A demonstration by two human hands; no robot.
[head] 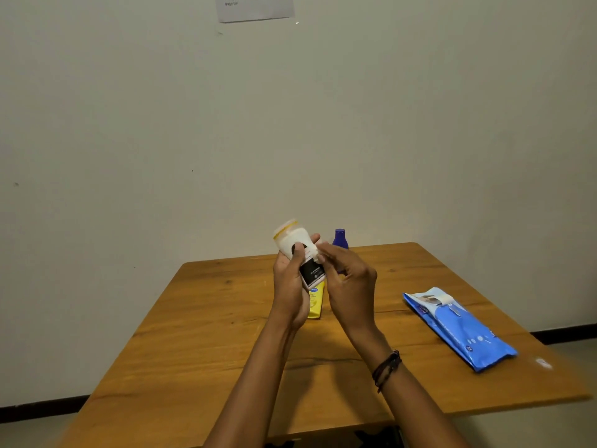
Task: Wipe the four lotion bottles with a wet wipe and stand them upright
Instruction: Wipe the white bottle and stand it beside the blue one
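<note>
Raised over mid-table, a white plastic lotion bottle with black label (288,240) sits gripped in the left hand (287,292). The right hand (350,282) pinches a white wet wipe (318,255) against it. Turning the bottle steadily should reach every side.

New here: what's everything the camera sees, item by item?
white bottle: one, white with black label, held up in the left hand
wet wipe: one, white, pinched against that bottle by the right hand
yellow bottle: one, yellow, lying on the table behind the hands
blue bottle: one, dark blue, upright at the table's far edge
wipes pack: one, blue, lying on the table's right side
table: one, brown wood
paper sheet: one, white, on the wall
bracelet: one, dark, right wrist
left hand: one, grips the white bottle
right hand: one, pinches the wet wipe
</note>
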